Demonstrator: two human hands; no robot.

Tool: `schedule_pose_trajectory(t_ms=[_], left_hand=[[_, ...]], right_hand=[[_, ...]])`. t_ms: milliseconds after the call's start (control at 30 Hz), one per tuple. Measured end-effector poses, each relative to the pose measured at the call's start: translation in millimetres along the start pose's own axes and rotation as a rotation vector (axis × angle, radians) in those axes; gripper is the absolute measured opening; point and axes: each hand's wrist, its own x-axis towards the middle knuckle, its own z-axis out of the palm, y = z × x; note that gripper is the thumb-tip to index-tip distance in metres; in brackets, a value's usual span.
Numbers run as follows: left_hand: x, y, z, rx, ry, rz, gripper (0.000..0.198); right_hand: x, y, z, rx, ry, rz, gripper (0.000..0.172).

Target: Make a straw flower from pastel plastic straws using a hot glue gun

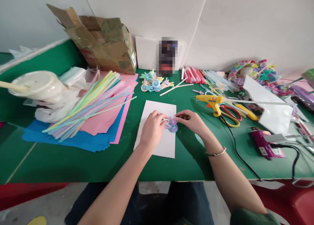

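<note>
Over a white sheet of board on the green table, both hands meet at a small purple and blue pipe-cleaner piece with a coiled blue part. My left hand has its fingers pinched at the piece's left side, where a pale strip shows between them. On the other side, my right hand pinches the purple top part between thumb and fingers. Behind the board lies a heap of similar pastel coiled pieces. To the right of my right hand rests a yellow hot glue gun.
Bundled pastel pipe cleaners lie on pink and blue sheets at left, beside a lidded cup. A cardboard box stands behind. Right are scissors, a magenta power strip, a black cord and red glue sticks.
</note>
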Motion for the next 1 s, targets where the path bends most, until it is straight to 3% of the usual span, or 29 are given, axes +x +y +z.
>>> schedule_pose_trajectory(t_ms=[267,600,767,1000], left_hand=[[5.1,-1.0,18.3,-0.135,-0.010,-0.009,0.016],[6.2,-2.3,21.4,-0.231,-0.007,-0.085,0.016],[2.7,0.6,18.3,-0.104,0.043,-0.024,0.016],[-5.1,4.7,11.8,0.033,-0.004,0.051,0.018]], right_hand=[[0.0,0.1,7.5,0.045,-0.033,0.002,0.025],[-0.5,0.1,7.6,0.053,-0.035,-0.009,0.022],[-0.8,1.0,7.9,0.050,-0.037,-0.007,0.022],[0.3,1.5,8.3,0.051,-0.026,-0.021,0.020]])
